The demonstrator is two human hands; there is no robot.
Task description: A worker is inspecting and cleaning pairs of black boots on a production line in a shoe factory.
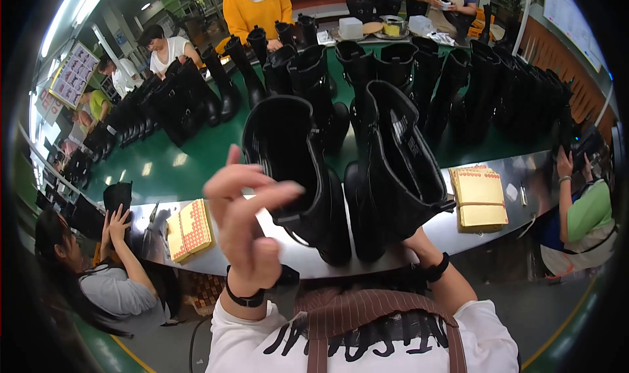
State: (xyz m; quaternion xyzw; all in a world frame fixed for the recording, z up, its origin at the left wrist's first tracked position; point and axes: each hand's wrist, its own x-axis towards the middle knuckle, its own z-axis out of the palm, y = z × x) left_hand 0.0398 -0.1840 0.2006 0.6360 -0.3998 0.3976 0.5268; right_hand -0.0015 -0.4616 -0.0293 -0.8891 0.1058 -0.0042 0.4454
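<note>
Two tall black boots stand upright side by side before me, their tops gaping toward me: a left boot [331,219] and a right boot [386,219]. My left hand [246,209] is raised in front of the left boot's shaft, its fingers apart and slightly smeared by motion, with nothing visible in them. Low at the outer side of the right boot is my right hand [416,242]. Its fingers are hidden behind the boot, so I cannot tell how they are set. A black band circles each wrist.
Bundled yellow cards lie on the metal edge, one stack [190,231] at left, another [481,199] at right. Rows of black boots [472,91] stand on the green table [203,153]. Co-workers sit close on both sides [114,288] [583,209]; others work across the table.
</note>
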